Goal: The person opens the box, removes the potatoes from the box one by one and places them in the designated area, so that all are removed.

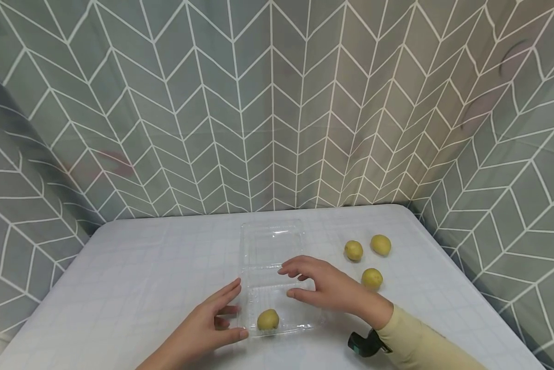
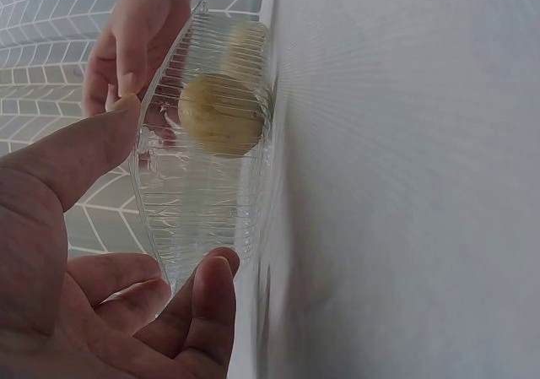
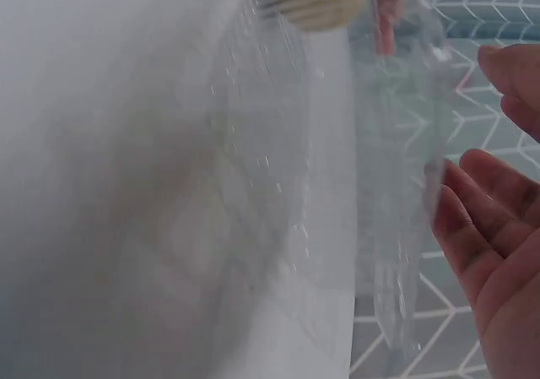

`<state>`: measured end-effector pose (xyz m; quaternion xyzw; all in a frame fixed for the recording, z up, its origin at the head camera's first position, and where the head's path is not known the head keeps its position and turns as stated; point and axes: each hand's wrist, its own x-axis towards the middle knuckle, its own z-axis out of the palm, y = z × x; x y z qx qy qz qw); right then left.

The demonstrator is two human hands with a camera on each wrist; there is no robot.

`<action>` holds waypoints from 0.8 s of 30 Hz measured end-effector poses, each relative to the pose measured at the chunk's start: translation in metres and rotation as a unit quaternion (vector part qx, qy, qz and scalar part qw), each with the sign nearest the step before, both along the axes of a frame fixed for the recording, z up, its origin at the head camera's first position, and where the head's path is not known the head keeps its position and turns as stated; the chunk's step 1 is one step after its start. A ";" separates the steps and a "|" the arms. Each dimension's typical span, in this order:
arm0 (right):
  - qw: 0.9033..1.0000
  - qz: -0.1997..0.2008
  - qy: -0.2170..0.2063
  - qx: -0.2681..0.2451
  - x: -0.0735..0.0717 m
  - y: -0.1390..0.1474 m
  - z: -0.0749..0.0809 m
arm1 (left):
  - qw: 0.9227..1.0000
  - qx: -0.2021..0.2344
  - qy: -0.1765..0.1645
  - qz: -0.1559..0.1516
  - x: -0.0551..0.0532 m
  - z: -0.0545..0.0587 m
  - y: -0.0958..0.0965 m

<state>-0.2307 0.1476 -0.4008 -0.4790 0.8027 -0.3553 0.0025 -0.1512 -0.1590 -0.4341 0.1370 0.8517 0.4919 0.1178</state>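
A clear plastic clamshell container (image 1: 283, 298) lies with its lid (image 1: 272, 241) folded back toward the far edge. One rounded, lemon-like yellow fruit (image 1: 268, 319) sits inside the base, near the front left corner; its wall shows ribbed in front of the fruit in the left wrist view. My left hand (image 1: 209, 324) is at the base's left side, thumb (image 2: 105, 143) touching the rim and the other fingers loosely spread along the wall. Above the base's right half, my right hand (image 1: 318, 285) hovers with relaxed fingers and nothing in them.
Three more yellow fruits, a left one (image 1: 353, 250), a far one (image 1: 381, 245) and a near one (image 1: 372, 279), lie right of the container on the white-covered table (image 1: 166, 267). A patterned curtain (image 1: 258, 103) surrounds its back and sides. A black strap device (image 1: 367, 343) is on the right wrist.
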 end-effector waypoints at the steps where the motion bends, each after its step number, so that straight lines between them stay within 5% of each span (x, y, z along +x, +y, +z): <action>1: 1.000 0.005 -0.001 0.005 0.000 -0.003 0.000 | 1.000 0.001 0.000 0.000 0.000 0.000 0.000; 11: 0.995 0.058 -0.030 0.081 0.003 -0.022 -0.002 | 1.000 0.003 0.007 -0.005 0.000 -0.002 0.000; 24: 0.977 0.157 -0.010 0.144 0.002 -0.030 0.000 | 1.000 0.006 0.008 -0.013 0.001 -0.003 -0.001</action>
